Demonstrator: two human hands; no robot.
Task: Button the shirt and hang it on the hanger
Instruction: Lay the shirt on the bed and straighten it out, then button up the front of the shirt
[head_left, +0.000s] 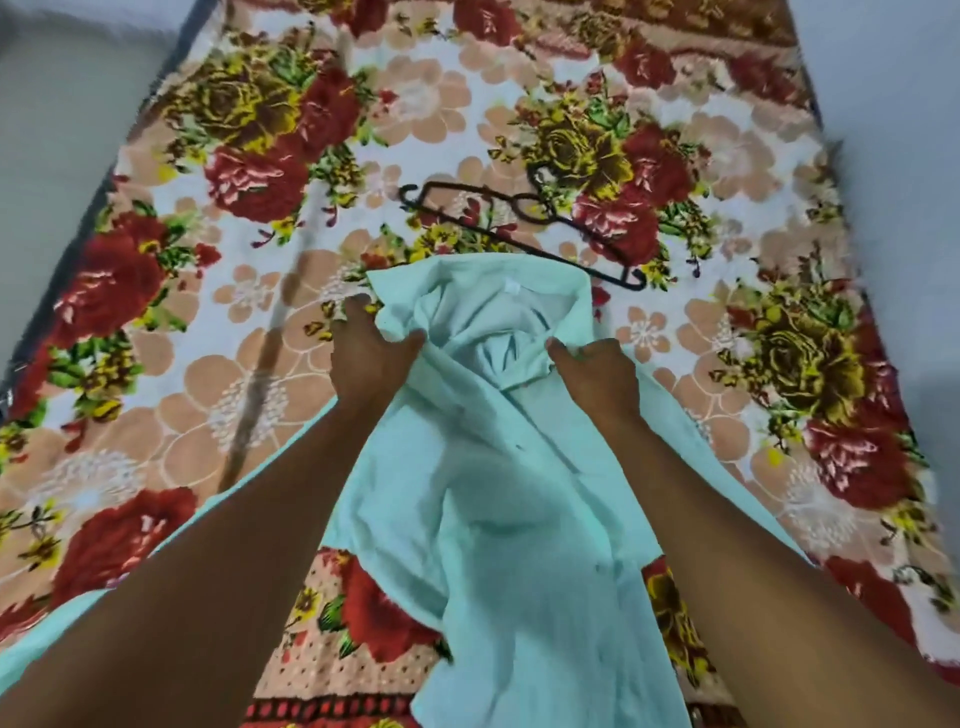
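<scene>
Count: one shirt, one hanger, two hands, one blanket covering one bed.

Left edge of the bed: the floral blanket (171, 395), printed with red and yellow roses on a peach and white ground, runs to the edge, where a dark strip of the bed (52, 291) shows beside it. A pale fold line runs lengthwise down the blanket's left half.

Left hand (371, 356): it grips the left side of the shirt near the collar, thumb on top of the cloth and fingers curled behind the fabric edge. The forearm reaches in from the near left corner and covers part of a mint cloth that lies along that corner; whether this cloth belongs to the shirt cannot be told.

Centre: the mint-green shirt (519, 519) is bunched and lifted at the collar end, its body trailing toward the near edge of the bed. The collar opening faces up, with a small white label inside. The placket is rumpled; buttoned or not cannot be told.

Just beyond the collar lies the dark hanger (511, 221), flat on the blanket, near mid-bed, hook toward the far right. The shirt's top edge overlaps its lower bar.

Right hand (597, 371): it pinches the right side of the collar area, fingers curled into the fabric.
</scene>
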